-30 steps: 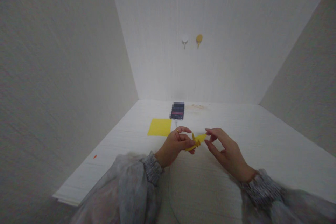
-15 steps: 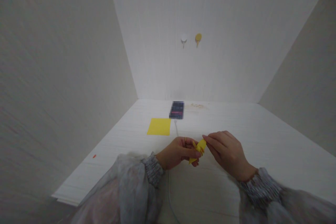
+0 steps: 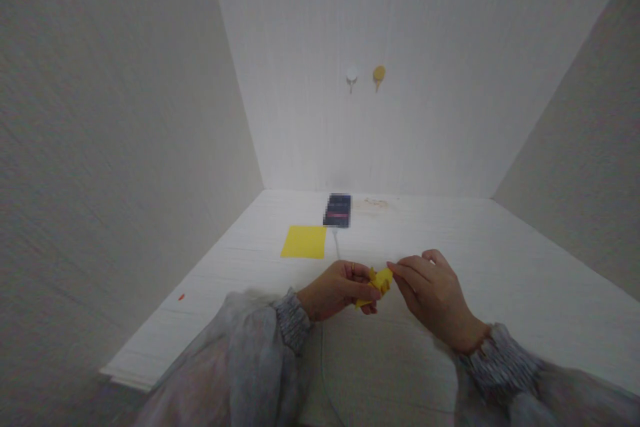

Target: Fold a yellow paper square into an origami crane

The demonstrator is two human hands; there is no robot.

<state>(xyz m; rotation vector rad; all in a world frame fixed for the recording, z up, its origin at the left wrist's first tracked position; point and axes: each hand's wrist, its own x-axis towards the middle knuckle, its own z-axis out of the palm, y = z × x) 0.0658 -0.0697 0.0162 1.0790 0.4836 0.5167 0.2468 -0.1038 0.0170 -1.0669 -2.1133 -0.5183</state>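
Between my hands is a small piece of folded yellow paper [image 3: 383, 278], with several points and flaps sticking out. My left hand [image 3: 346, 290] pinches its lower left part between thumb and fingers; a ring shows on one finger. From the right, my right hand [image 3: 430, 290] pinches the paper's upper right tip with thumb and fingertips, the outer fingers curled. The paper is held above the white table, and my fingers hide part of its folds. A flat yellow sheet [image 3: 304, 242] lies on the table, beyond my left hand.
A dark phone-like object [image 3: 338, 211], blurred out, lies near the back wall, with a white cable [image 3: 325, 367] running from it toward me under my left arm. A small orange scrap [image 3: 181, 297] lies at the left. White [image 3: 351, 77] and yellow [image 3: 379, 73] hooks are on the back wall.
The folded yellow paper has tilted slightly in my left hand. My right hand's fingers have shifted a little at its tip, with the outer fingers more curled.
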